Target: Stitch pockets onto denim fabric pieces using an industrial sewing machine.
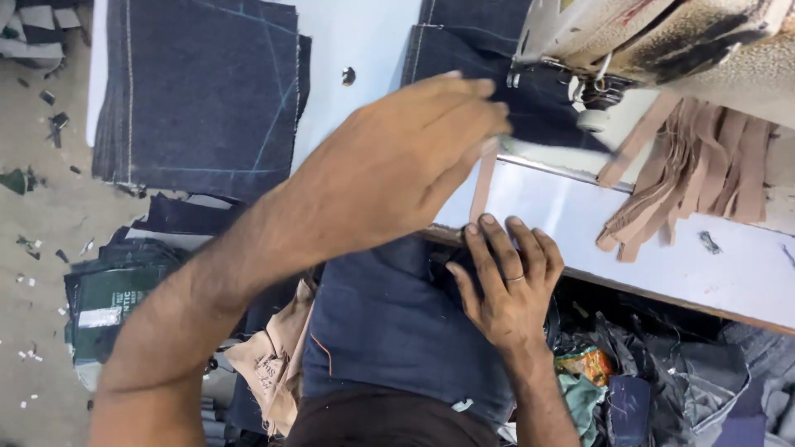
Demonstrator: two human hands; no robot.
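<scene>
- The left hand is stretched across the middle of the frame, fingers extended and pointing toward the upper right, right up at the sewing machine. It's motion-blurred, so I can't tell whether the fingertips are pinching anything or just lying flat.
- Just under those fingertips there's a thin tan strip running roughly up-down in the frame, from the counter edge toward the machine's needle area. Its long axis is more or less crosswise to the left hand's fingers.
- The left hand is clearly the nearer one to the strip's upper end; the lower end comes down right beside the right hand's fingertips.
- The right hand sits lower centre, fingers spread and open, pressing flat on dark denim at the counter edge. It grips nothing that I can see. There's a ring on one finger.
- That denim piece hangs down from the counter edge toward the bottom of the frame, over the person's lap.
- A bundle of more tan strips hangs off the machine at upper right, well apart from both hands.
- A stack of denim panels lies at the upper left of the frame, away from the action.
- Hard to make out: the needle and presser foot are mostly hidden behind the left fingers and blur, and the machine is cut off by the top edge. Can't tell if the strip is actually under the foot.
- Lower right is a jumble of scraps, too messy to sort out.
</scene>
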